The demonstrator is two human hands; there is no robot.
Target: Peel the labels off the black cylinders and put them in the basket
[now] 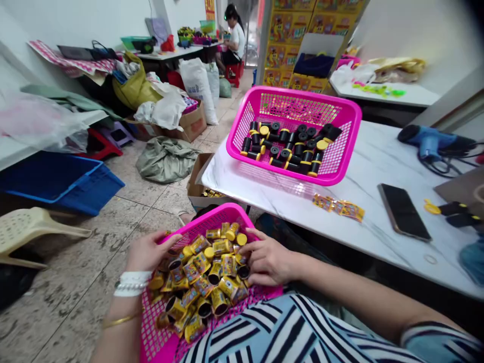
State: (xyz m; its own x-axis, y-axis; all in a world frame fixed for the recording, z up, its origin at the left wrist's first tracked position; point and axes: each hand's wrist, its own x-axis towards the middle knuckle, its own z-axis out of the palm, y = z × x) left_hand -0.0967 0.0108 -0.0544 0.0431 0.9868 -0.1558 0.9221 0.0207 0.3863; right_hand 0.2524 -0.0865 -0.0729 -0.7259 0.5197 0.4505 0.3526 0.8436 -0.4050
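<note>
A pink plastic basket (155,348) sits tilted at my lap, heaped with small yellow printed-wrapped cylinders (221,247). Some of them show dark open ends, others yellow caps. My left hand (151,249) grips the basket's left rim, thumb on top and the other fingers mostly hidden outside. Across the right rim reaches my right hand (266,259), its fingers bent and apart, touching the cylinders at that side. On the table, a second pink basket (291,176) contains many black cylinders (298,148) with yellow end caps.
The white table (378,252) carries a strip of printed labels (338,206), a phone (404,212) and a blue heat gun (434,141). On the floor are a carton (198,196), a blue crate (86,186) and a cream stool (34,227). Another person (236,40) sits far back.
</note>
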